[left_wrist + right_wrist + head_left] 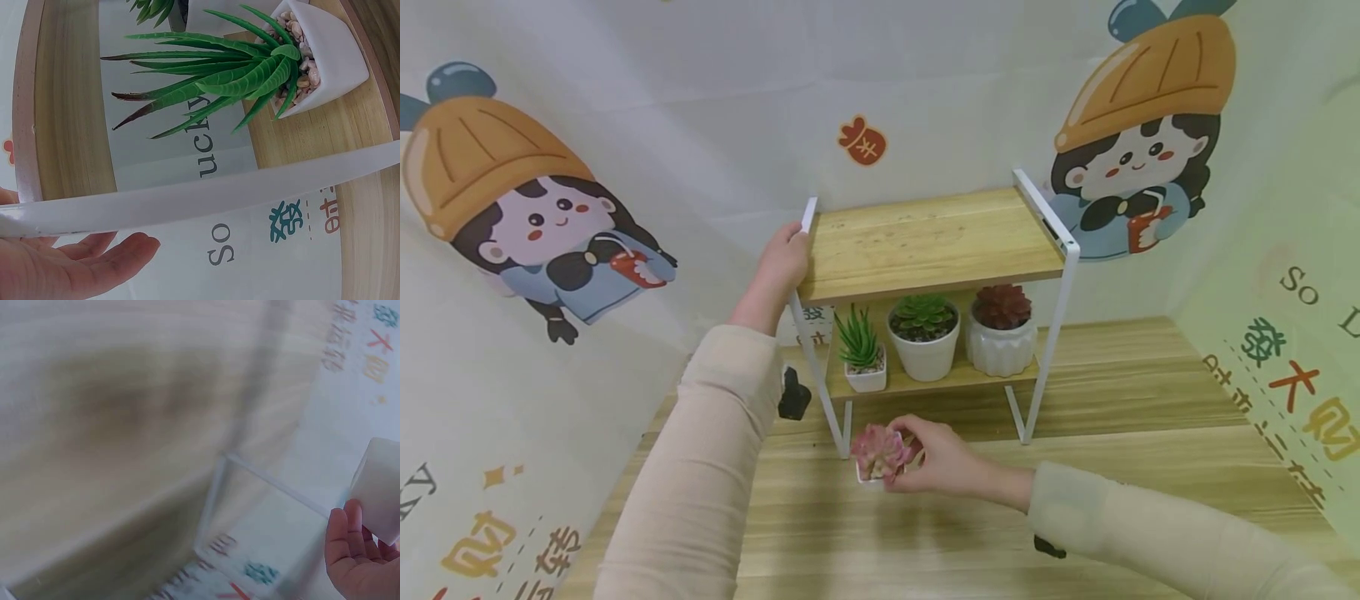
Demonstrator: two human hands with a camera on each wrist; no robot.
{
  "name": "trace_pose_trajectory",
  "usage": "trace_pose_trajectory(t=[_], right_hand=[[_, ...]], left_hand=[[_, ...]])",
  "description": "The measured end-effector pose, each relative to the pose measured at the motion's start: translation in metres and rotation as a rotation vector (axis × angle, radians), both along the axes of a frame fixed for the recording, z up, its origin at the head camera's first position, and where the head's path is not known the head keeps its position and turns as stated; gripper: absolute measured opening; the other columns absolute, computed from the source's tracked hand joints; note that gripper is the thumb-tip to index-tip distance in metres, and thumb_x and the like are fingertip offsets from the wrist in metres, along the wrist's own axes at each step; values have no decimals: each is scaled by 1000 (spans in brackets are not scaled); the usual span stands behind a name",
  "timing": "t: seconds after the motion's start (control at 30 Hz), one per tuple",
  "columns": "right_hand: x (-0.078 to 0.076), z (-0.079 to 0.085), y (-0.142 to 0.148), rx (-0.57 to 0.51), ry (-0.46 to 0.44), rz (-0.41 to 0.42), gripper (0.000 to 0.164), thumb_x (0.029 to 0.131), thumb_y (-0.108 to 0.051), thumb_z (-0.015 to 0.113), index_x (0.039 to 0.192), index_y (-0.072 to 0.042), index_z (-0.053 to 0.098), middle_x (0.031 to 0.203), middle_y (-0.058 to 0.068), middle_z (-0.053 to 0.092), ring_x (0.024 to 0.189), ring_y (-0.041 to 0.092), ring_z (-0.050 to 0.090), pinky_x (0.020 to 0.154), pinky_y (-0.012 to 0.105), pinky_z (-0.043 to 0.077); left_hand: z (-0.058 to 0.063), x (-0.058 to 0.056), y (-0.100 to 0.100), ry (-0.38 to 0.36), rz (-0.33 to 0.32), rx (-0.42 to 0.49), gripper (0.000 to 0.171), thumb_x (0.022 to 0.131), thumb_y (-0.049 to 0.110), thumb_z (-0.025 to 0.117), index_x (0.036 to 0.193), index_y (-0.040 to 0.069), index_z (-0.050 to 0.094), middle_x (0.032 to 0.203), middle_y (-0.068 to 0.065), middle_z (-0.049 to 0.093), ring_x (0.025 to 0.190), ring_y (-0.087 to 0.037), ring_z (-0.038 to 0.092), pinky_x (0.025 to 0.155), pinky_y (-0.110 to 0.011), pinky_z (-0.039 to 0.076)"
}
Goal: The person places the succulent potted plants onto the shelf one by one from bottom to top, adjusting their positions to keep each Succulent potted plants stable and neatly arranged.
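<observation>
A small two-tier shelf [925,242] with wooden boards and a white metal frame stands before me. My left hand [784,258] grips its upper left end; in the left wrist view, the fingers [134,250] lie around the white frame bar [187,201]. In front of the shelf, my right hand [943,458] pinches the small white pot of a pink succulent [880,452]. The right wrist view shows that white pot [380,490] between the fingers and thumb, partly cut off. A spiky aloe-like plant [861,342] in a white pot sits on the lower board, nearest my left hand.
Beside the spiky plant, the lower board holds a green rosette succulent [923,333] and a dark red succulent [1002,329] in white pots. The shelf stands on a wood-grain surface [1112,400]. Printed cloth [940,83] hangs behind and along both sides.
</observation>
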State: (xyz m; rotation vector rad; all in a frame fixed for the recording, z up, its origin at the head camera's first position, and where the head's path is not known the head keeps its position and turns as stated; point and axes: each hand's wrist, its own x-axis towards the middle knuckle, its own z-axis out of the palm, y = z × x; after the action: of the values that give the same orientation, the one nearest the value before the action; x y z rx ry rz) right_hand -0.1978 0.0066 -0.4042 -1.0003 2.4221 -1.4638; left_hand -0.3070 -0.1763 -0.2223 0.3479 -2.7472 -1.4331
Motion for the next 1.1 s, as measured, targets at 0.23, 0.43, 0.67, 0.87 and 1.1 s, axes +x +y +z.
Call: trace_pose_trajectory(t=[0.23,0.43,0.67,0.87,1.1], right_hand=[[-5,47,21,-1,-13,19,54,63,-30,70,108,-11,47,89,-2,56,77,11,51,65,26,45],[-11,80,37,15,-15,-19,57,64,-26,70,111,-8,45,89,1,55,76,13,52,65,26,46],[-24,120,52,-123,-98,-117,54,65,-20,70,111,-8,45,88,7,55,74,17,51,60,28,45],[-37,149,63,-165,-125,-180,55,68,-19,67,116,-6,42,94,9,53,81,16,51,67,26,45],[-54,171,73,-155,-59,-263,56,69,-22,66,117,-7,41,100,8,51,85,16,51,70,27,44]], left_hand=[[0,0,1,-3,-5,-6,44,90,32,20,133,23,16,127,-6,33,99,-21,38,82,-37,34],[-1,-1,1,-3,6,-9,44,90,32,21,133,23,16,125,-6,34,98,-21,39,82,-37,34],[-2,-1,0,-8,6,-10,45,90,33,20,134,23,14,127,-6,32,98,-21,38,83,-37,34],[-1,-1,0,6,3,-34,44,90,31,20,134,21,15,132,-7,26,108,-22,34,88,-40,30],[-1,-1,0,8,1,-20,44,91,30,20,134,21,14,132,-7,27,106,-22,35,88,-39,30]])
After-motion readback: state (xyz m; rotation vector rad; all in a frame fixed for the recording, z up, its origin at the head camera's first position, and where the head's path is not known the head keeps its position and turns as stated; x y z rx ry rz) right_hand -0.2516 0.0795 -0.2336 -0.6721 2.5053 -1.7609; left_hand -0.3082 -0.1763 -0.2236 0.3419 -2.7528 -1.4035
